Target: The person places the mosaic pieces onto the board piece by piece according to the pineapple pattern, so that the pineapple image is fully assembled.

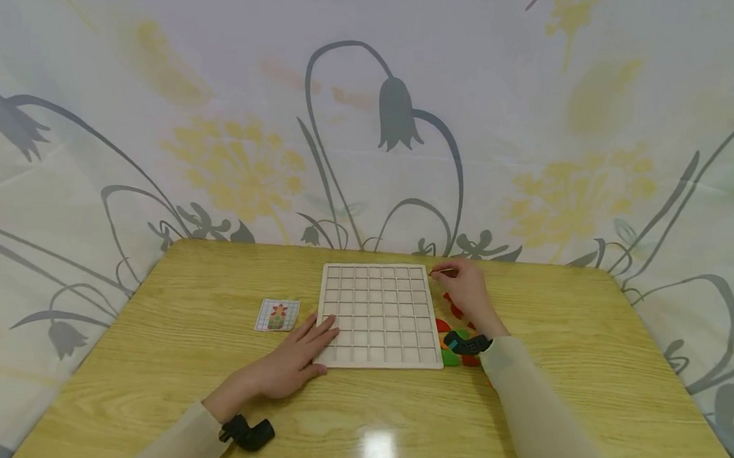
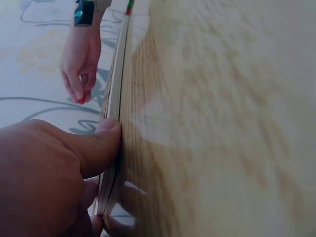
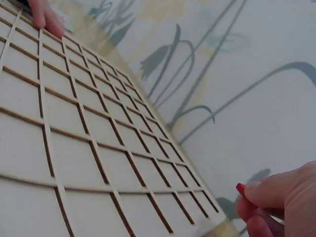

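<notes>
A square pale wooden grid board [image 1: 377, 339] lies on the table, its cells bare. My left hand [image 1: 290, 368] rests over the board's near left corner with fingers spread across the frame. In the left wrist view its thumb [image 2: 101, 145] touches the board's edge. Beyond the board's far right corner, my right hand [image 1: 467, 288] pinches a small red piece [image 3: 240, 188] between thumb and fingers. Most of that piece is hidden by the fingertips. The right hand is raised beside the board, apart from it.
Left of the board lies a pattern card [image 1: 277, 315] showing a red, orange and green figure on a grid. Several red, green and orange pieces [image 1: 451, 359] lie along the board's right side, partly under the right wrist. A floral cloth [image 1: 369, 174] hangs behind the table [image 1: 189, 358].
</notes>
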`<state>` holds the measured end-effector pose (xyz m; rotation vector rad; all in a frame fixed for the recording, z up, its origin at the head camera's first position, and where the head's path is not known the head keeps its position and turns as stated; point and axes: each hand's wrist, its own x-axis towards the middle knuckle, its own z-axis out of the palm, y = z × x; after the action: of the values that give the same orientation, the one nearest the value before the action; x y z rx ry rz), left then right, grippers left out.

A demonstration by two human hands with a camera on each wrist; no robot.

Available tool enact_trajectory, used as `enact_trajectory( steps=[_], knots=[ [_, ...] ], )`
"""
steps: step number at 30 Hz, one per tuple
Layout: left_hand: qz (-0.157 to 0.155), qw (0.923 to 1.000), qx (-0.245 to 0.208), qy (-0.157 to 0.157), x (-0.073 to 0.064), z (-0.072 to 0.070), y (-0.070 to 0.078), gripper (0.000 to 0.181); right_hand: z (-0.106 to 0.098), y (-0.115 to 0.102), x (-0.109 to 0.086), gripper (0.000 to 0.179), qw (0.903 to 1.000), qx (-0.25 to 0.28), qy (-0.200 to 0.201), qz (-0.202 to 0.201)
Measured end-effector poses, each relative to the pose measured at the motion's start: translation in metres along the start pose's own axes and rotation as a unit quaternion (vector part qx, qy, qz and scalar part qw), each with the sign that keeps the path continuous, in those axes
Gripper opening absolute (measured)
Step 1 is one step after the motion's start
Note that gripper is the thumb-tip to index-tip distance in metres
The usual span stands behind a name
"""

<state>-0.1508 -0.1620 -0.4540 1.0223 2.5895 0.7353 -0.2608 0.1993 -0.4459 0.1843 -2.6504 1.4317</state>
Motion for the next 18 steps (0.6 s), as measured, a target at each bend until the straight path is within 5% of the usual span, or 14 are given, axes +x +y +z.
enact_trajectory(
  steps=[9,18],
  knots=[
    [0.009,0.9999,-0.002,-0.005,0.000,0.001,-0.004,0.062,0.047,-0.017,0.000,0.013,0.9988,0.048,-0.001,0.000],
    [0.012,0.9999,-0.004,0.001,0.000,0.000,-0.004,0.062,0.087,-0.026,0.001,0.008,0.9979,0.049,0.014,-0.041]
  ],
)
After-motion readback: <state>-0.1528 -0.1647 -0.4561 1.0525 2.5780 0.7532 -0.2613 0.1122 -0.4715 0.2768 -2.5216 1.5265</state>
